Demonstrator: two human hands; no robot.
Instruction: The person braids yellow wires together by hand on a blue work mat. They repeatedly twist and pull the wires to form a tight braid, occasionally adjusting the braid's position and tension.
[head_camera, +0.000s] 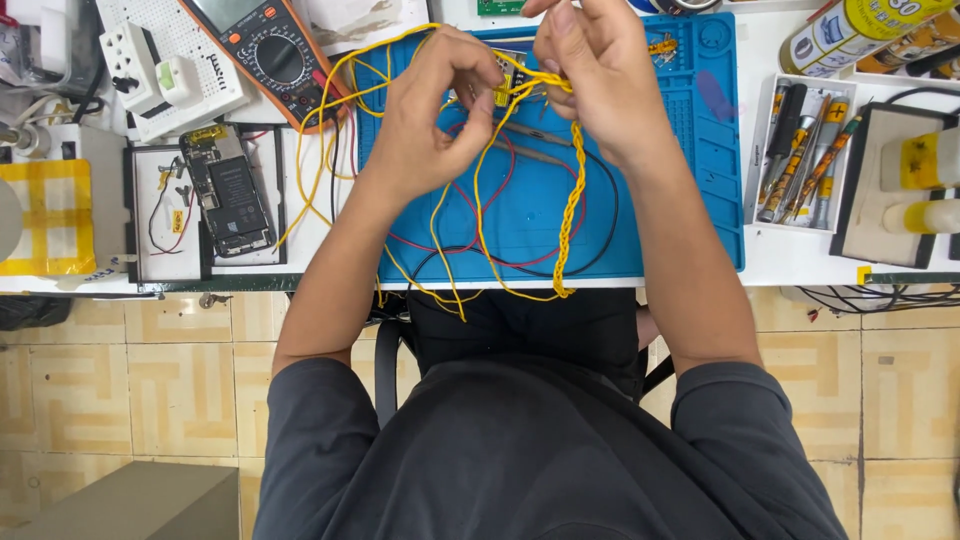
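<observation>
Braiding yellow wires (478, 190) above a blue work mat (700, 180); best done, by the look of it, by keeping even tension on each loose strand, crossing one over at a time, and pinching the last crossing firmly so the finished plait does not slacken. Left hand (435, 105): fingers curled close, thumb and forefinger pressed together on the strands just at the crossing point, the loose lengths looping down and off the table edge. Right hand (590, 75): fingertips bunched, pinching the top of the braided section (572, 205), which hangs straight down over the mat to the table's front edge. Red and black leads (600, 215) lying on the mat beneath, untouched; multimeter (270, 50) and opened phone (225, 195) off to the left.
</observation>
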